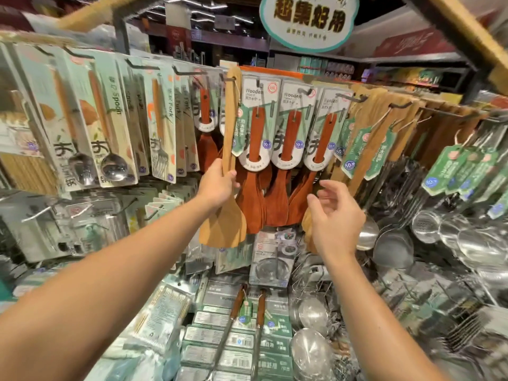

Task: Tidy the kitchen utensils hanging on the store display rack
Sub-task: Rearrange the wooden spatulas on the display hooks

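- Left hand (pixel 218 180): curled round handle of pale spatula (pixel 225 215), which hangs from a rack hook (pixel 229 77), blade down.
- Right hand (pixel 334 215): fingers spread, holding nothing, just before red-brown carded spatulas (pixel 286 149).
- Left of these: packed spoons (pixel 110 127), forks (pixel 162 127).
- Right: tagged wooden turners (pixel 384 133), steel ladles (pixel 393 243).

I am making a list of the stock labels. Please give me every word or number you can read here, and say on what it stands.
"超集好用": hanging sign; the small line under it is blurred.
"Wooden": three white cards of the dark spatulas; smaller print is unreadable.
"Spoon": spoon card.
"Fork": fork card.
"10": blue round stickers; the rest is too small.
Green tags and the boxes below: blurred.
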